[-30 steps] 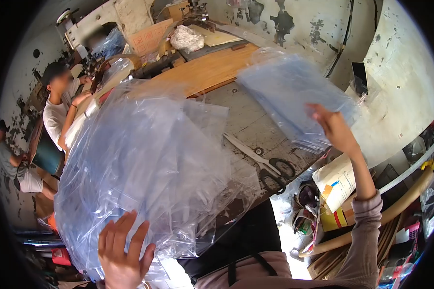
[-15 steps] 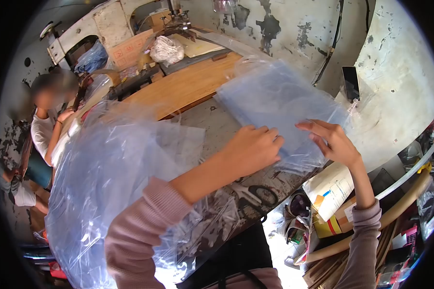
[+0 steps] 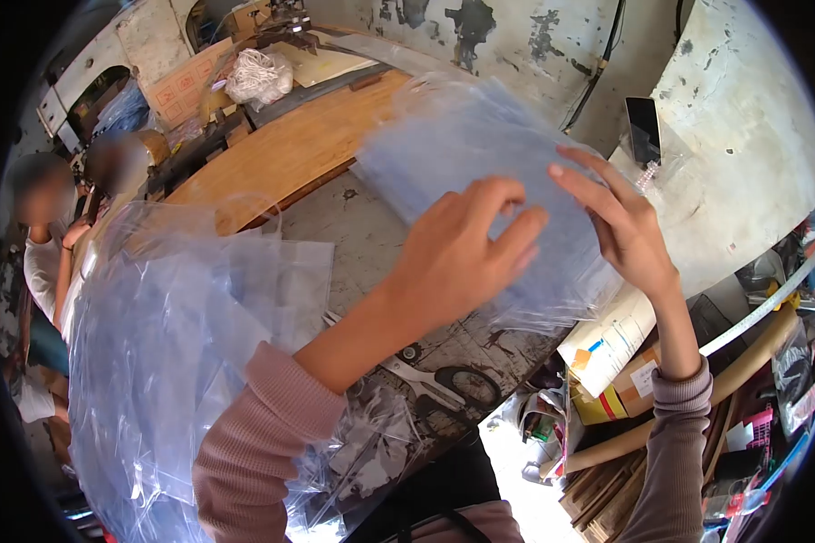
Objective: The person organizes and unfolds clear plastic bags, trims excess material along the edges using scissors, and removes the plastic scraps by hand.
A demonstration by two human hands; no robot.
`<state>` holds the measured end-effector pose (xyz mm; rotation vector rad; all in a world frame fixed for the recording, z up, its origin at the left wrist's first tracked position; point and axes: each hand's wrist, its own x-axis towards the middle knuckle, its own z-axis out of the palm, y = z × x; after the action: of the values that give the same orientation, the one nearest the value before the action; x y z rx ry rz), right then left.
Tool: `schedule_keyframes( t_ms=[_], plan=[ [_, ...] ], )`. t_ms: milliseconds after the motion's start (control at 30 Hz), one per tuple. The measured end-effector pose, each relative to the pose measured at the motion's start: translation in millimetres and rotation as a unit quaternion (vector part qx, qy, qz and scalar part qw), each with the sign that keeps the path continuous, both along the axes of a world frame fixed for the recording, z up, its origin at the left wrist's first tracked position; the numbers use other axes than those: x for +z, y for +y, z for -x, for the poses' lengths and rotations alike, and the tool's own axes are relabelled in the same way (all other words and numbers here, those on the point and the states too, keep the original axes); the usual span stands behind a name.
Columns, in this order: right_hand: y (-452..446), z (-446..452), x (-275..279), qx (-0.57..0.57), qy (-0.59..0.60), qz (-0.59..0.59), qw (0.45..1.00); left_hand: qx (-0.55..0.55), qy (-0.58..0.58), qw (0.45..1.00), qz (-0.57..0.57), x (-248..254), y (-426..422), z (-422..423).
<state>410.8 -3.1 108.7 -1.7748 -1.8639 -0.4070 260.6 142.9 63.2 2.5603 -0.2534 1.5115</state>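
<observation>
At the far left, a person in a white shirt [image 3: 41, 271] is partly in view. Beside them, a big loose heap of transparent, faintly blue plastic sheets [image 3: 172, 353] covers the left part of my scuffed grey worktop [image 3: 340, 206]. Behind the heap, a bundle of white cord in a transparent bag [image 3: 259, 78] sits beyond a long, light-brown wooden board [image 3: 285, 149]. My left forearm reaches over the metal scissors with black handles [image 3: 430, 385], which lie near the front edge.

My left hand [image 3: 480, 240] is over the neater stack of transparent bluish plastic sheets [image 3: 462, 136], fingers curled, thumb and forefinger apart; I can't tell whether it touches the top sheet. The stack lies on the worktop, its back left corner near the board. My right hand [image 3: 620, 217] is over its right side, fingers half bent and spread, contact also unclear. Farther right, a black smartphone [image 3: 644, 131] rests just beyond the stack.
</observation>
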Motion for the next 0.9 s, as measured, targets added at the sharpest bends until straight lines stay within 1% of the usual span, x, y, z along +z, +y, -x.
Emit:
schedule_keyframes(
  t_ms=[33,67,100,133,167,200,233,333,400,433,467,500,533,567,600,633,700,767,833,900],
  plan=[
    [-3,-3,1,-0.006,-0.031,-0.010,0.999,-0.004,-0.001,1.000,0.001,-2,-4,1],
    [-6,-5,2,-0.013,-0.061,-0.020,0.998,-0.027,0.077,0.997,-0.014,-4,-8,4],
    [-12,-10,-1,-0.006,-0.088,0.001,0.996,-0.048,0.155,0.986,-0.028,-7,-12,7],
    [-16,-12,-3,0.002,-0.114,0.023,0.993,-0.050,0.154,0.986,-0.027,-10,-15,7],
    [-18,-10,-3,0.001,-0.116,0.024,0.993,-0.047,0.158,0.985,-0.049,-14,-18,5],
    [-22,-7,-4,0.018,-0.098,0.061,0.993,-0.042,0.162,0.983,-0.070,-16,-21,4],
    [-25,-3,-4,0.034,-0.079,0.098,0.991,-0.043,0.161,0.984,-0.068,-18,-22,4],
    [-26,8,-5,0.044,-0.075,0.086,0.993,-0.036,0.140,0.986,-0.080,-15,-27,4],
    [-26,14,-4,0.037,-0.065,0.092,0.993,0.001,0.068,0.998,-0.007,-7,-29,1],
    [-27,14,-3,0.026,-0.058,0.103,0.993,0.001,0.068,0.998,-0.007,-4,-27,2],
    [-27,13,-3,0.025,-0.058,0.104,0.993,0.016,0.082,0.996,0.023,-2,-24,2],
    [-26,9,-4,0.013,-0.023,0.114,0.993,0.031,0.096,0.994,0.052,-1,-23,3],
    [-25,5,-5,0.001,0.013,0.123,0.992,0.029,0.096,0.994,0.052,-1,-23,4],
    [-23,2,-5,0.000,0.013,0.123,0.992,0.028,0.068,0.996,0.040,-2,-23,6],
    [-21,-1,-5,-0.003,0.001,0.077,0.997,0.027,0.041,0.998,0.029,-3,-25,8],
    [-19,-2,-5,-0.005,-0.012,0.031,0.999,0.027,0.041,0.998,0.029,-6,-27,8],
    [-21,-4,-5,0.000,-0.027,0.035,0.999,0.024,0.170,0.984,-0.051,-14,-32,9],
    [-23,-4,-7,0.003,-0.042,0.040,0.998,0.041,0.182,0.981,-0.052,-25,-34,7],
    [-25,-2,-12,0.006,-0.006,0.073,0.997,0.055,0.196,0.978,-0.054,-26,-34,5],
    [-28,3,-10,0.007,0.011,0.087,0.996,0.091,0.162,0.978,-0.091,-24,-33,3]
  ],
)
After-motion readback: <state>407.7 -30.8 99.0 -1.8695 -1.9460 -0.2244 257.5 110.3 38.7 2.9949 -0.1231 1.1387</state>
